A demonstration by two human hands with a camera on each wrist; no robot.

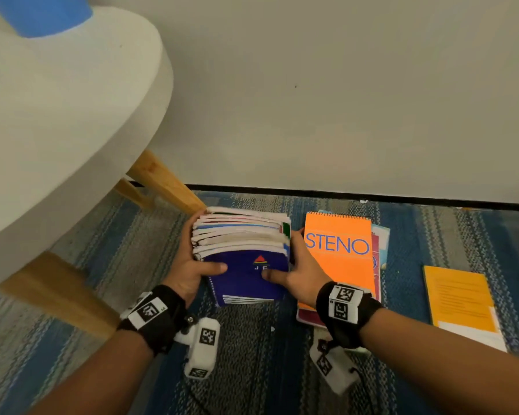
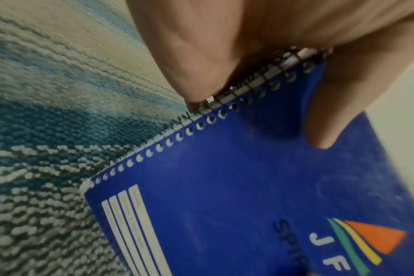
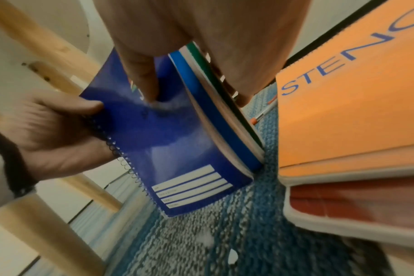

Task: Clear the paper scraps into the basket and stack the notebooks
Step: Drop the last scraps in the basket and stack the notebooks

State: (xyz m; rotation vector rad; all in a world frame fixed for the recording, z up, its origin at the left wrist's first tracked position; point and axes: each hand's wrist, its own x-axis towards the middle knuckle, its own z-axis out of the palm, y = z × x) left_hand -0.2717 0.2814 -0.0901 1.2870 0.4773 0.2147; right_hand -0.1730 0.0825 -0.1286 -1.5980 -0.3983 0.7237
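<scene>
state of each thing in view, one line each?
bundle of notebooks: on edge on the carpet, blue one facing the camera, gripped from both sides
left hand: grips the spiral side
right hand: grips the opposite side
orange steno pad: closed, flat atop a red book
yellow book: closed, flat, apart
pen: lying on the carpet

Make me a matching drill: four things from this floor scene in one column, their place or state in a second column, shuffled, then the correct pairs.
Things
1. dark blue spiral notebook
2. orange STENO pad
3. yellow-orange booklet
4. wooden chair leg

Places or states
A. lying alone on the rug, far right
B. front cover of the bundle held by both hands
C. left of the bundle
D. top of a pile, right of the bundle

Pairs: 1-B, 2-D, 3-A, 4-C
</scene>
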